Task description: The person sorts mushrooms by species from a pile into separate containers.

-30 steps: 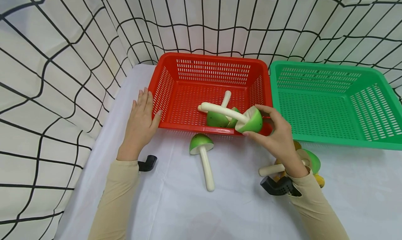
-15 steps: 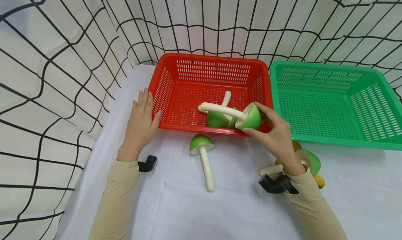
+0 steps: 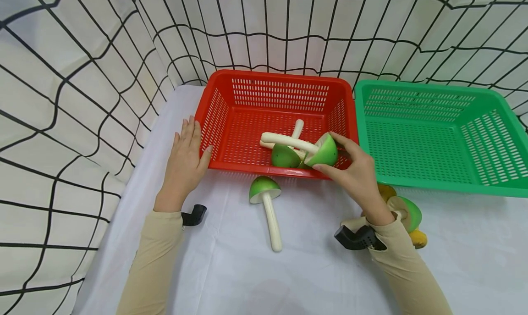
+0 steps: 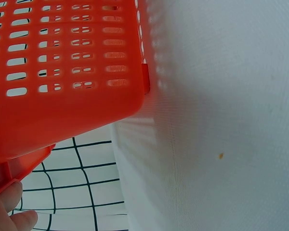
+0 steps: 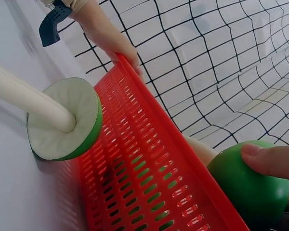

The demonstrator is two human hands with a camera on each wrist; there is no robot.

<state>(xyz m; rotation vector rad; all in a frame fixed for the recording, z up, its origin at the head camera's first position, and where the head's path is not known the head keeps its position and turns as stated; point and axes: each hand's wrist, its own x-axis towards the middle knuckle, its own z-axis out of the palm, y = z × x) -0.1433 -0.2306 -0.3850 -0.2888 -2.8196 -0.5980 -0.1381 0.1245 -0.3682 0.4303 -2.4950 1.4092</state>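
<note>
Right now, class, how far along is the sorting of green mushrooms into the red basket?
Done: one green mushroom lies in the red basket. In hand: the right hand holds another mushroom over the basket, while the left hand steadies it. Left: one mushroom on the cloth and more beside the right wrist.

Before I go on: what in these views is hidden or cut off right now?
- Pile beside the right hand: head view, the wrist covers most of it; only a green cap and yellow bits show.
- Mushrooms in the red basket: the held mushroom overlaps them, so their count is unclear.
- Left hand: left wrist view shows only fingertips at the frame's corner.
- Held mushroom's stem: right wrist view, hidden behind the basket wall.
</note>
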